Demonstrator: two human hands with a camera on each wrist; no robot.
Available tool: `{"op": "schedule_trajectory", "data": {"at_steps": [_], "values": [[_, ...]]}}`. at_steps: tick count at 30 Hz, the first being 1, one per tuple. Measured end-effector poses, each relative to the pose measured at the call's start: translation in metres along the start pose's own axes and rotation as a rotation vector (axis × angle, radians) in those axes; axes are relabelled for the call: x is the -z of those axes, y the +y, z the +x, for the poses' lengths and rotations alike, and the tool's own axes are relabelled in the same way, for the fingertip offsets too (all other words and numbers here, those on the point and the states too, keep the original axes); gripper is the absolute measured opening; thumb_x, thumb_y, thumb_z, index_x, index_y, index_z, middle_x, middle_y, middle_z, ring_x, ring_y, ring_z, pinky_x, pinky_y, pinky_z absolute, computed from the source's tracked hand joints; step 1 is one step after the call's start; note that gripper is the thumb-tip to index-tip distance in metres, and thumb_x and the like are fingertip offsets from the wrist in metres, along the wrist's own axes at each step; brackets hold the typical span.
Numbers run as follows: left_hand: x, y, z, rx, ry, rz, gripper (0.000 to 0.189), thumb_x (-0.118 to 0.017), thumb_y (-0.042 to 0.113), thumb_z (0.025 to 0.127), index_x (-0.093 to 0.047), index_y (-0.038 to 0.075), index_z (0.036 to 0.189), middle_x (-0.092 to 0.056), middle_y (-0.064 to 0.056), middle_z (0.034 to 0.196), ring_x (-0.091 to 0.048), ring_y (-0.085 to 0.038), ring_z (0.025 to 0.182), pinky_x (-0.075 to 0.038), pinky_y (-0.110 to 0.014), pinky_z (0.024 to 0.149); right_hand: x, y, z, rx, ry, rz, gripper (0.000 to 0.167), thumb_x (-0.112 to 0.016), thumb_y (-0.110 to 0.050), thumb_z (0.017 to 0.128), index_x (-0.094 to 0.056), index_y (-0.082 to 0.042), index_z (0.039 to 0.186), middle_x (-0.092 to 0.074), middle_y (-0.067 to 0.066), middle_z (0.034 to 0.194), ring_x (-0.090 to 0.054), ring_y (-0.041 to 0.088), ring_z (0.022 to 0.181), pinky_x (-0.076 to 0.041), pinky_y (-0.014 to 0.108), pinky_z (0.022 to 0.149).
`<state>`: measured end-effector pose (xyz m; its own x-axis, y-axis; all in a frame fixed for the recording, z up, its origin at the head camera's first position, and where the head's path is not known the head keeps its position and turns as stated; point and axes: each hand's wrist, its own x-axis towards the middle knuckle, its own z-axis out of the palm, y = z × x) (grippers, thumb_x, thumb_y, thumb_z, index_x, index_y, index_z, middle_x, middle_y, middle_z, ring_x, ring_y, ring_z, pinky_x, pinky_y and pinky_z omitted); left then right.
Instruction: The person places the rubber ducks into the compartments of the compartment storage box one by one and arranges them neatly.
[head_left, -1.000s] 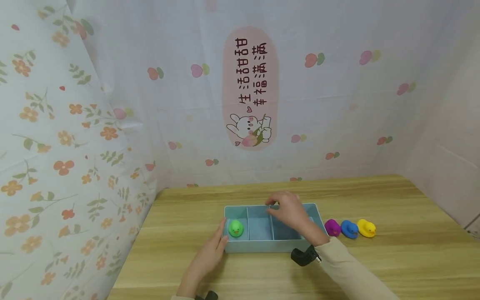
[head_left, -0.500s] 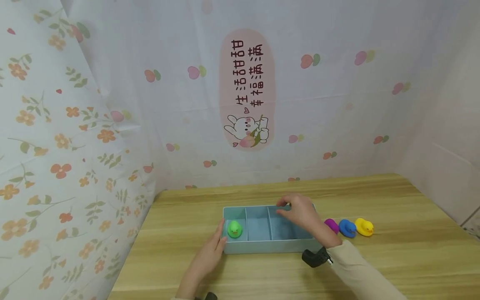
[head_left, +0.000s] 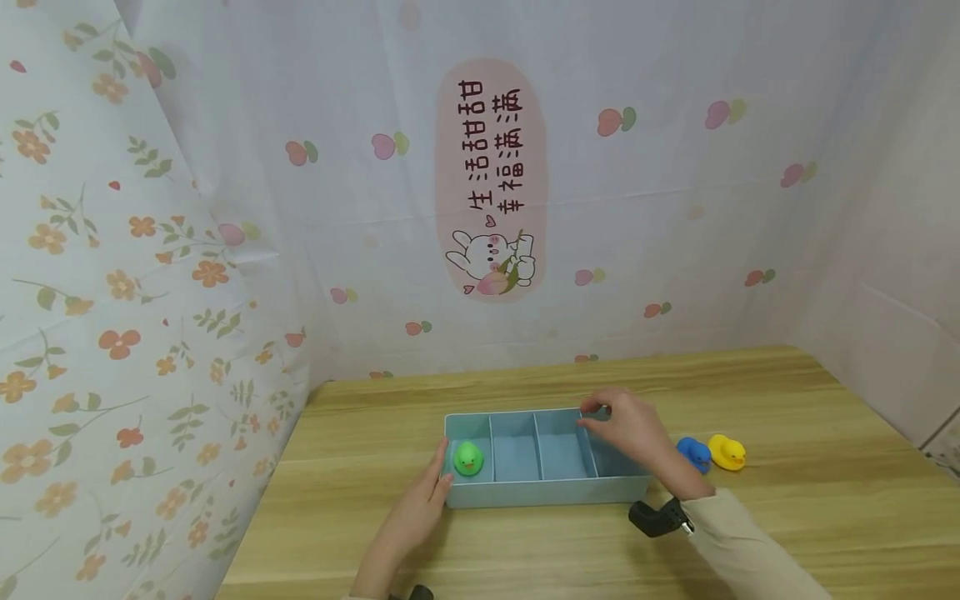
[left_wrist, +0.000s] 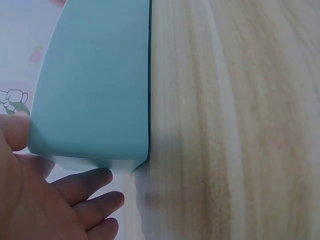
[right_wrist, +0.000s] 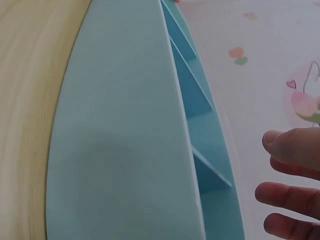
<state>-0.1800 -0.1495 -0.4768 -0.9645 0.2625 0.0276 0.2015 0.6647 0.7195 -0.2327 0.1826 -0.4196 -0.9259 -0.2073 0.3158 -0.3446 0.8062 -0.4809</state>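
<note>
Right hand (head_left: 628,427) — fingers loosely parted — hovers above the blue box (head_left: 547,493); left hand (head_left: 414,510), fingers extended, touches its left end.

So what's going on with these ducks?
A person's left hand touches the left end of a divided blue box; the right hand hovers over its right end, apparently holding nothing. A green duck sits in the leftmost compartment; a blue duck and a yellow duck stand on the table to the right.

Soft light casts faint shadows on the table (head_left: 525,550).
</note>
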Motion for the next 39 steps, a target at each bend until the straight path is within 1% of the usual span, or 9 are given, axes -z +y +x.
{"op": "schedule_trajectory", "data": {"at_steps": [5,10,14,19,25,29,34,39], "values": [[-0.001,0.0,0.0,-0.002,-0.006,-0.003,0.056,-0.035,0.031,0.105,-0.014,0.017,0.155,-0.028,-0.017,0.154,-0.031,-0.041,0.139,-0.027,-0.058,0.112,0.011,0.011,-0.004,-0.061,-0.005,-0.005,0.016,-0.076,-0.02,0.081,-0.074,-0.012,0.095,-0.072,0.002,0.092,-0.062,0.027,0.085,-0.054,0.039,0.07],[0.0,0.0,0.0,-0.006,-0.011,-0.008,0.056,-0.033,0.029,0.105,-0.013,0.014,0.155,-0.026,-0.018,0.155,-0.03,-0.041,0.139,-0.026,-0.058,0.113,0.02,0.021,-0.008,-0.039,0.015,-0.038,0.015,-0.076,-0.019,0.08,-0.074,-0.01,0.092,-0.072,0.004,0.089,-0.062,0.028,0.082,-0.054,0.04,0.069],[0.001,0.0,0.0,-0.012,-0.001,0.001,0.056,-0.034,0.028,0.105,-0.014,0.013,0.154,-0.027,-0.019,0.154,-0.032,-0.042,0.138,-0.027,-0.058,0.112,0.025,0.028,-0.012,-0.046,0.024,-0.052,0.015,-0.077,-0.019,0.079,-0.074,-0.009,0.091,-0.072,0.004,0.088,-0.062,0.026,0.081,-0.054,0.041,0.069],[0.002,0.001,0.0,-0.018,0.002,0.009,0.056,-0.035,0.028,0.105,-0.014,0.013,0.154,-0.028,-0.019,0.154,-0.033,-0.042,0.137,-0.028,-0.058,0.111,0.03,0.036,-0.018,-0.066,0.029,-0.053,0.015,-0.076,-0.019,0.08,-0.074,-0.009,0.091,-0.071,0.006,0.09,-0.063,0.026,0.081,-0.054,0.043,0.069],[0.001,0.002,-0.001,-0.004,-0.003,0.019,0.056,-0.035,0.028,0.105,-0.014,0.014,0.155,-0.028,-0.019,0.153,-0.034,-0.042,0.137,-0.029,-0.058,0.111,0.038,0.05,-0.025,-0.119,0.033,-0.048,0.015,-0.073,-0.022,0.083,-0.073,-0.01,0.092,-0.071,0.008,0.093,-0.063,0.028,0.085,-0.054,0.046,0.071],[0.001,0.002,-0.001,-0.003,-0.005,0.012,0.056,-0.034,0.028,0.105,-0.013,0.015,0.155,-0.028,-0.019,0.153,-0.034,-0.042,0.137,-0.028,-0.058,0.111,0.043,0.06,-0.03,-0.141,0.037,-0.045,0.015,-0.073,-0.023,0.084,-0.073,-0.011,0.091,-0.072,0.008,0.093,-0.063,0.03,0.086,-0.053,0.048,0.072],[0.001,0.0,0.0,-0.003,-0.007,0.009,0.056,-0.034,0.028,0.105,-0.013,0.015,0.155,-0.028,-0.019,0.153,-0.033,-0.042,0.137,-0.028,-0.058,0.111,0.047,0.07,-0.037,-0.168,0.036,-0.054,0.017,-0.073,-0.025,0.083,-0.073,-0.01,0.092,-0.071,0.009,0.094,-0.061,0.029,0.086,-0.052,0.046,0.071],[0.001,0.0,0.0,0.005,-0.007,0.004,0.056,-0.034,0.029,0.105,-0.013,0.015,0.155,-0.027,-0.019,0.154,-0.032,-0.043,0.138,-0.027,-0.058,0.111,0.052,0.076,-0.043,-0.168,0.046,-0.054,0.019,-0.073,-0.025,0.084,-0.072,-0.009,0.093,-0.071,0.011,0.094,-0.061,0.03,0.086,-0.052,0.045,0.069]]}}
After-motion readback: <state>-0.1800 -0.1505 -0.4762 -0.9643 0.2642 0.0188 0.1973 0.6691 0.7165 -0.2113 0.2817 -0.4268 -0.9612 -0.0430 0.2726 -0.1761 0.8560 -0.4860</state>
